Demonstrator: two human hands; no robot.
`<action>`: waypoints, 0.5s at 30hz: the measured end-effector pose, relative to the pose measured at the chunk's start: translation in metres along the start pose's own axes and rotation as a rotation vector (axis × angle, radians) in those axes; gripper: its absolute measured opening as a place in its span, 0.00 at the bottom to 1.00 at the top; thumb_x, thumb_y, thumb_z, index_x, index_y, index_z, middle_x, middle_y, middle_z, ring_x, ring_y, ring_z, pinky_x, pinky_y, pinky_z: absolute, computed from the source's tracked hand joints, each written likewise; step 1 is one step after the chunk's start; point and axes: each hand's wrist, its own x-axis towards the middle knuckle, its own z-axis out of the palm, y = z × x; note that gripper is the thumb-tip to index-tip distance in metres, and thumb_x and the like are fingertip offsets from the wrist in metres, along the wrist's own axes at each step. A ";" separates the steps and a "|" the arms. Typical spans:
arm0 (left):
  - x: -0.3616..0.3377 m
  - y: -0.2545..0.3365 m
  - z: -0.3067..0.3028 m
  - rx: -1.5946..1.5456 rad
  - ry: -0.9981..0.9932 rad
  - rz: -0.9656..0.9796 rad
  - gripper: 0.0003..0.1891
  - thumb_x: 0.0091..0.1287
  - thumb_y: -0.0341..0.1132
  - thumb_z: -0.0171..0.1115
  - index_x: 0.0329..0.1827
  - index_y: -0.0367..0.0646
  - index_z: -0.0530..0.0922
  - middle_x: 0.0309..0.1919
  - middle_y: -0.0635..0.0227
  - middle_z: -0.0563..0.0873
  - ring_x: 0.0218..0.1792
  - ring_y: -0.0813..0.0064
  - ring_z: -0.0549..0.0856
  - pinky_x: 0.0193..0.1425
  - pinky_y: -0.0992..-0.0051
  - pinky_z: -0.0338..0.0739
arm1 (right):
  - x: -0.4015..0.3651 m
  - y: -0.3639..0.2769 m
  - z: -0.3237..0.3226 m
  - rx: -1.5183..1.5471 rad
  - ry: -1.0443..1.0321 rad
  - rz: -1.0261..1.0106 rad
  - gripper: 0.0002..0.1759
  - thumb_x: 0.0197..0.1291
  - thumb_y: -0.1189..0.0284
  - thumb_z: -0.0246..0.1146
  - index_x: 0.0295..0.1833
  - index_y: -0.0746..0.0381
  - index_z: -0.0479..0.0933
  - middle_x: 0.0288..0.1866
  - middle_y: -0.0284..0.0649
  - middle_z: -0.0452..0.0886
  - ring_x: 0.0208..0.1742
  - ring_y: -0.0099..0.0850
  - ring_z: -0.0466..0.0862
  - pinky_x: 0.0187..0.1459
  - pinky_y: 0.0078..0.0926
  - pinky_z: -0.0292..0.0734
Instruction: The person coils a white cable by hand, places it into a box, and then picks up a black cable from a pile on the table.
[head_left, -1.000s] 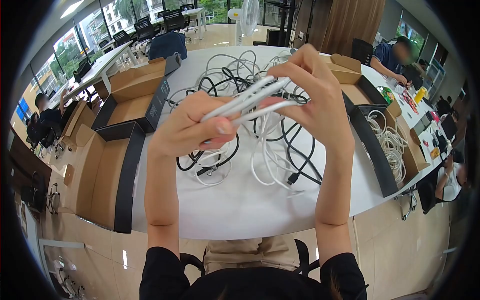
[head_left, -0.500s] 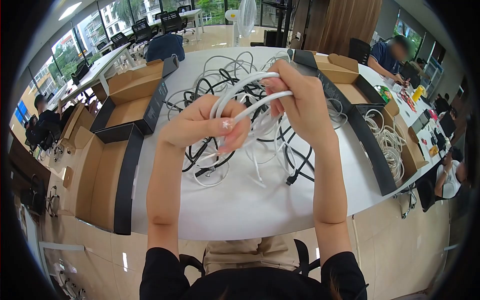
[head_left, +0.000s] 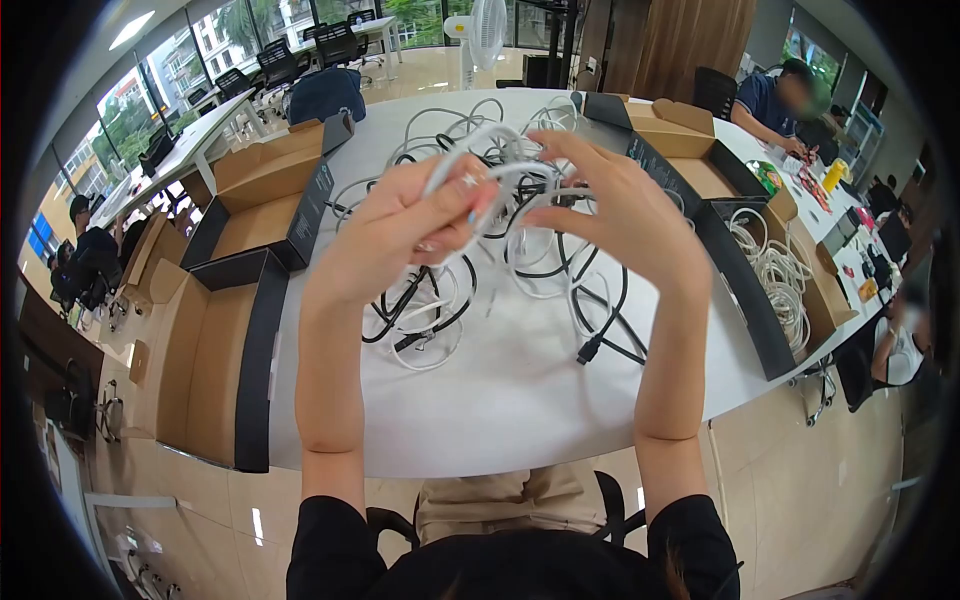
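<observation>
My left hand (head_left: 425, 215) is closed around a looped white cable (head_left: 465, 160), held above the table. The loops are blurred and bend over toward the right. Beside them, my right hand (head_left: 610, 205) has its thumb and fingers spread apart, close to the cable but not closed on it. Under both hands lies a tangle of white, grey and black cables. A black cable (head_left: 610, 325) with a dark plug (head_left: 588, 350) stretches below my right hand.
Two open cardboard boxes, a near one (head_left: 205, 370) and a far one (head_left: 255, 215), are on the left. On the right, one box (head_left: 700, 170) stands behind another holding coiled white cables (head_left: 780, 285). Other people sit at a table on the right.
My right hand has let go of the white cable and opened, moving slightly right. My left hand still grips the cable, whose loops have swung and now hang differently.
</observation>
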 end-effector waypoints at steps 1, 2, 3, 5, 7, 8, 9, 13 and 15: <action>-0.002 0.001 -0.003 -0.002 0.046 0.014 0.12 0.71 0.41 0.47 0.37 0.41 0.69 0.15 0.82 0.61 0.14 0.93 0.55 0.16 0.87 0.46 | -0.005 0.006 -0.006 0.009 -0.064 0.083 0.14 0.59 0.67 0.57 0.49 0.61 0.74 0.33 0.43 0.82 0.30 0.40 0.80 0.32 0.31 0.73; -0.003 0.003 -0.008 -0.036 0.097 0.014 0.13 0.72 0.42 0.45 0.38 0.42 0.71 0.15 0.83 0.61 0.15 0.93 0.56 0.17 0.87 0.47 | -0.004 0.013 -0.019 0.071 -0.201 0.165 0.12 0.60 0.68 0.57 0.46 0.63 0.76 0.30 0.42 0.81 0.29 0.38 0.80 0.32 0.30 0.73; -0.003 0.002 -0.014 -0.088 0.105 0.066 0.13 0.72 0.42 0.45 0.38 0.41 0.71 0.15 0.83 0.60 0.15 0.92 0.56 0.17 0.87 0.47 | -0.002 0.016 -0.029 0.135 -0.337 0.250 0.11 0.60 0.68 0.56 0.43 0.64 0.78 0.27 0.42 0.81 0.27 0.37 0.80 0.32 0.29 0.73; -0.003 0.001 -0.029 -0.191 0.114 0.158 0.13 0.72 0.41 0.45 0.38 0.40 0.71 0.15 0.83 0.59 0.15 0.92 0.55 0.16 0.87 0.46 | 0.003 0.009 -0.047 0.248 -0.298 0.329 0.14 0.63 0.71 0.51 0.35 0.67 0.79 0.17 0.36 0.75 0.19 0.22 0.74 0.23 0.20 0.69; -0.008 0.005 -0.048 -0.345 0.138 0.248 0.13 0.72 0.41 0.45 0.39 0.39 0.70 0.14 0.83 0.57 0.14 0.91 0.55 0.15 0.87 0.47 | 0.004 0.035 -0.059 0.315 -0.233 0.434 0.14 0.63 0.71 0.51 0.33 0.67 0.79 0.15 0.33 0.71 0.15 0.16 0.69 0.18 0.17 0.63; -0.011 0.007 -0.058 -0.421 0.148 0.291 0.13 0.72 0.41 0.45 0.40 0.38 0.70 0.14 0.83 0.57 0.14 0.90 0.54 0.15 0.86 0.47 | 0.003 0.047 -0.066 0.348 -0.141 0.524 0.14 0.63 0.70 0.51 0.32 0.67 0.78 0.15 0.31 0.70 0.14 0.15 0.66 0.17 0.16 0.60; -0.017 0.014 -0.063 -0.469 0.114 0.353 0.08 0.74 0.34 0.39 0.38 0.41 0.65 0.15 0.80 0.57 0.13 0.88 0.55 0.15 0.85 0.48 | 0.001 0.062 -0.074 0.379 -0.046 0.611 0.13 0.62 0.70 0.51 0.32 0.66 0.78 0.15 0.30 0.68 0.12 0.14 0.64 0.15 0.15 0.57; -0.049 0.031 -0.102 -0.673 0.111 0.563 0.06 0.73 0.31 0.37 0.38 0.41 0.63 0.17 0.77 0.59 0.16 0.87 0.57 0.18 0.84 0.52 | -0.039 0.178 -0.100 0.392 0.387 0.779 0.18 0.66 0.62 0.50 0.32 0.64 0.76 0.15 0.27 0.65 0.11 0.16 0.63 0.12 0.16 0.52; -0.068 0.037 -0.127 -0.812 0.048 0.608 0.05 0.73 0.30 0.38 0.38 0.41 0.63 0.17 0.76 0.60 0.15 0.86 0.57 0.19 0.84 0.53 | -0.072 0.219 -0.111 0.279 0.422 0.883 0.19 0.67 0.61 0.49 0.34 0.64 0.77 0.15 0.28 0.67 0.12 0.16 0.65 0.12 0.15 0.53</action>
